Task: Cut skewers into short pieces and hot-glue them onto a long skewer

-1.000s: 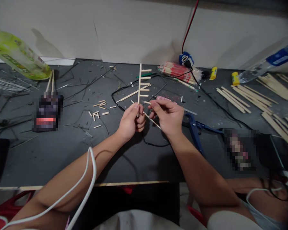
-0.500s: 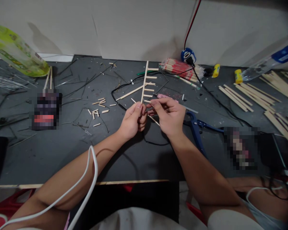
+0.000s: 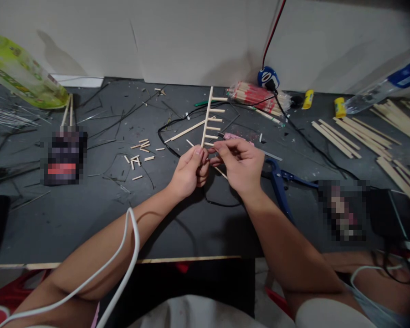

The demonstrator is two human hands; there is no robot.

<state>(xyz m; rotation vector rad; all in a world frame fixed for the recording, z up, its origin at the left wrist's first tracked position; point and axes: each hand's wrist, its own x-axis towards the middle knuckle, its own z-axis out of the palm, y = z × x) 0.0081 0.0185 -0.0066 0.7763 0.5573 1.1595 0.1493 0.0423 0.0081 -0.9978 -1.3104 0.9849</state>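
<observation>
My left hand (image 3: 191, 171) is closed round the lower end of a pale wooden stick (image 3: 207, 114), which stands up from the fist. Several short wooden pegs project from the stick's right side, like a comb. My right hand (image 3: 241, 164) pinches the lowest short peg (image 3: 209, 144) between thumb and forefinger, close beside the left fingertips. Its other fingers are curled, and the peg's right end is hidden by them. Left of my hands, several small cut pieces (image 3: 135, 160) of wood lie on the dark table (image 3: 116, 232).
Blue pliers (image 3: 279, 187) lie right of my right hand. Long sticks (image 3: 336, 139) spread at the right. Behind are a red-and-clear packet of sticks (image 3: 256, 98) and a black cable. A green bottle (image 3: 23, 73) is at the left; a white cable crosses my left forearm.
The comb-like stick leans very slightly more to the right. Both hands keep nearly the same place and grip.
</observation>
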